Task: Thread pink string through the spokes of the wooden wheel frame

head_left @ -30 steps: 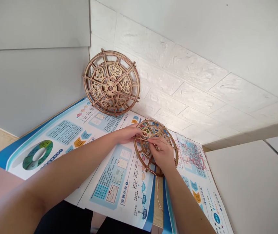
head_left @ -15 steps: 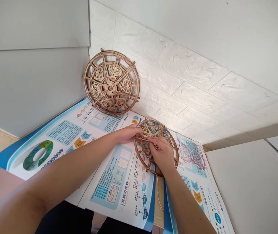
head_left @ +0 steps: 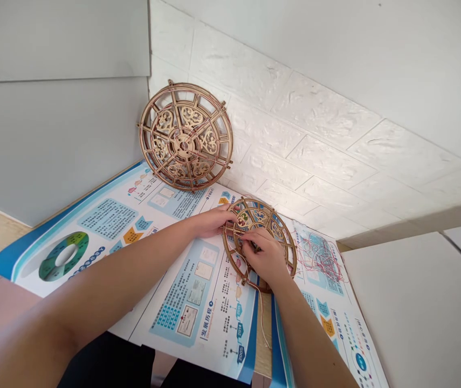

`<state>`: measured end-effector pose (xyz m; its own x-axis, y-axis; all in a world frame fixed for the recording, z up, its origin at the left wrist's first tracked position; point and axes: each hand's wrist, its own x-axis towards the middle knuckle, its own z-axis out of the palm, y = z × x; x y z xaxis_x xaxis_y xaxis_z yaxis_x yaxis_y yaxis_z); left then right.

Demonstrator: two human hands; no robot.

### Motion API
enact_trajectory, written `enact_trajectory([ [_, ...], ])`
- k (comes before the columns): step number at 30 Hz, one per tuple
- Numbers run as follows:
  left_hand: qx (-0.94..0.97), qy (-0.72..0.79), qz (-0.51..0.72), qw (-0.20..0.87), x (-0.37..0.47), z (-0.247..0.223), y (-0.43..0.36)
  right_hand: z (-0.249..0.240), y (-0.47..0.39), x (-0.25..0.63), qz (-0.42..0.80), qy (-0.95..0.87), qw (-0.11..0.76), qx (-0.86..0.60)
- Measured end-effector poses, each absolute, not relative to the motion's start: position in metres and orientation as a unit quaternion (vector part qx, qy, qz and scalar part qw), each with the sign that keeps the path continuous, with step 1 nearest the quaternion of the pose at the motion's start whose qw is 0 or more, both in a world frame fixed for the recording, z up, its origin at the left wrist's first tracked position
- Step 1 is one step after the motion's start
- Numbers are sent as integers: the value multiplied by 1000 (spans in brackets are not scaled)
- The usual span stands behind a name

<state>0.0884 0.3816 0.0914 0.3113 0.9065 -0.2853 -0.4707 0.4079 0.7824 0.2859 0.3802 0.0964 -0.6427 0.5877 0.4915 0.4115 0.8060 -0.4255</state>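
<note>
A round wooden lattice wheel (head_left: 289, 237) with scrollwork panels lies tilted on the printed posters in front of me. Its left rim is gripped by my left hand (head_left: 214, 222), the thumb on top. Over the wheel's middle, my right hand (head_left: 266, 256) has thumb and index finger pinched at a spoke; whatever is between the fingertips is too small to make out. A thin pale wire (head_left: 263, 318) runs from the lower rim and hangs down past it. Part of the wheel's centre is hidden by my right hand.
A second, larger wooden wheel (head_left: 184, 145) leans in the corner against the white brick-patterned wall (head_left: 327, 140). Tangled red and white wires (head_left: 323, 260) lie to the right. Printed posters (head_left: 181, 323) cover the table. Grey panels (head_left: 60, 151) stand left, a white box-like surface (head_left: 424, 302) right.
My right hand's fingertips have shifted slightly left and down along the spoke, and the fingers have curled a little. My left hand and both wheels stay in place.
</note>
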Motion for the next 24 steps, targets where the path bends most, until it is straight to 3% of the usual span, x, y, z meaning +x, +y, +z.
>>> enact_trajectory([
  [12,359,327,458,745,90,82,384,94,382,288,147,-899,296,-288],
  [24,379,439,483,656,94,81,383,99,382,290,174,-892,297,-293],
])
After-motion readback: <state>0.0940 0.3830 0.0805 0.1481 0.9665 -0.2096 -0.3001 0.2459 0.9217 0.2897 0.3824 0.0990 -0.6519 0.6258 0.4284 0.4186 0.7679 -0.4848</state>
